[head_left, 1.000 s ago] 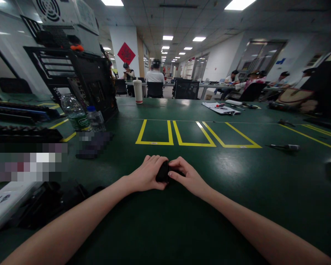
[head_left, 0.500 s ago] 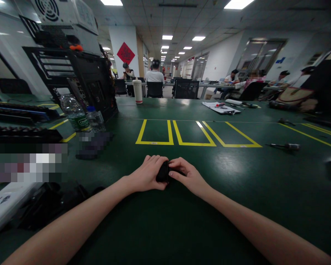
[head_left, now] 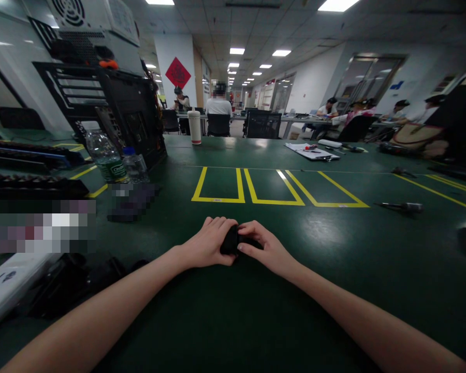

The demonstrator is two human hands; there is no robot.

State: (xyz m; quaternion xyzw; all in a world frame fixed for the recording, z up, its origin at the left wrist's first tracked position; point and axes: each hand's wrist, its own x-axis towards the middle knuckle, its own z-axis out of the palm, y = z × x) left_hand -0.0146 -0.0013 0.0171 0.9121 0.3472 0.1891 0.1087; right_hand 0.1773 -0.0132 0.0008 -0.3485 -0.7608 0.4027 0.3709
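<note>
While the left hand [head_left: 205,244] is curled round a small black object [head_left: 229,241], gripping it with thumb on the near side, the right hand [head_left: 264,247] is half closed, thumb and fingertips at the object's right side; can't tell if it grips or just touches. Object is over the near part of the surface [head_left: 233,321], well back from the far edge, mostly hidden by fingers. For this step I'd let the left do the clamping and leave the right to light fingertip work; off-centre squeezing could make it slip. Containers: big clear bottle with green label [head_left: 104,152] and blue-capped bottle [head_left: 135,168] sit just beside each other toward the left edge, near the computer case [head_left: 130,114]; fill unclear. White cup [head_left: 194,127] upright by the far edge; opaque, contents hidden.
</note>
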